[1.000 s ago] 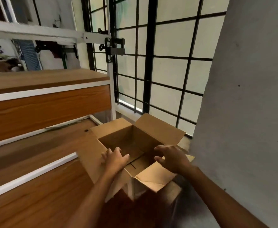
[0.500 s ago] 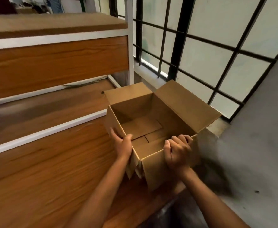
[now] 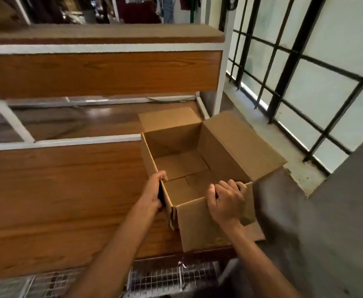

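An open, empty cardboard box (image 3: 219,151) stands at the right end of a wooden shelf (image 3: 69,190). Its far and right flaps are spread outward. My left hand (image 3: 154,190) grips the left wall near the front corner, thumb inside the box and fingers outside. My right hand (image 3: 225,198) curls over the top edge of the near wall, close to the right corner. The near flap is folded down under my right hand.
A higher wooden shelf (image 3: 103,72) with a white metal frame rises behind. A black barred window (image 3: 305,72) and its concrete sill stand to the right, a grey wall (image 3: 337,222) at near right. Wire mesh (image 3: 165,278) lies below the shelf's front edge.
My hands went from reaching over the flaps to gripping the box walls. The view dropped and moved closer, and the box now sits more squarely in front of me.
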The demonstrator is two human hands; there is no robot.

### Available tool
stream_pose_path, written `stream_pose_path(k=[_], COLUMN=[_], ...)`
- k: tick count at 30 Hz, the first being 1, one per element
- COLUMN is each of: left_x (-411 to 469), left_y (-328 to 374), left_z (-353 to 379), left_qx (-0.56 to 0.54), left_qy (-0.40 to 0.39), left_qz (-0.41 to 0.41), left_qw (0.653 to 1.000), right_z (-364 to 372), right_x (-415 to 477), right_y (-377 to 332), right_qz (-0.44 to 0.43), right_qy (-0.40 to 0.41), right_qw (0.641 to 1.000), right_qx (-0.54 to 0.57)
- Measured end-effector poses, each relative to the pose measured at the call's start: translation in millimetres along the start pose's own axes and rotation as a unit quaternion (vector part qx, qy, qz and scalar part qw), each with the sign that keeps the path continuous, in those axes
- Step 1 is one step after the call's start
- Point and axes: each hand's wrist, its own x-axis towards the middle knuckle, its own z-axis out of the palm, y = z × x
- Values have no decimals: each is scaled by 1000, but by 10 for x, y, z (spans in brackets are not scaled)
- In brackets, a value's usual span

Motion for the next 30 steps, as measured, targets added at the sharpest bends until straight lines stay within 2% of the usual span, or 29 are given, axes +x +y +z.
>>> stream_pose_path(k=[7,12,20,25,30], left_x=[-636,-1341,-2429,-3125,-3680], left_y=[378,749,1598,2134,2589], left_z=[-1173,-2132,-3963,-4832,-5429], left_qx=[-19,-24,-15,-16,-17], left_qy=[107,132,212,249,276], left_qz=[102,151,289,343,368], left_qw=[989,979,933,906,888], right_z=[168,206,322,375,463], right_x=[-294,-555,-1034,-1051,-937], right_y=[-1126,-2163,-4355,-5592,-6649], right_qz=[-36,-107,-160,-222,-241], right_qy=[-32,-23,-10,3,46], right_qw=[990,974,953,919,879], right_qx=[132,198,255,327,409])
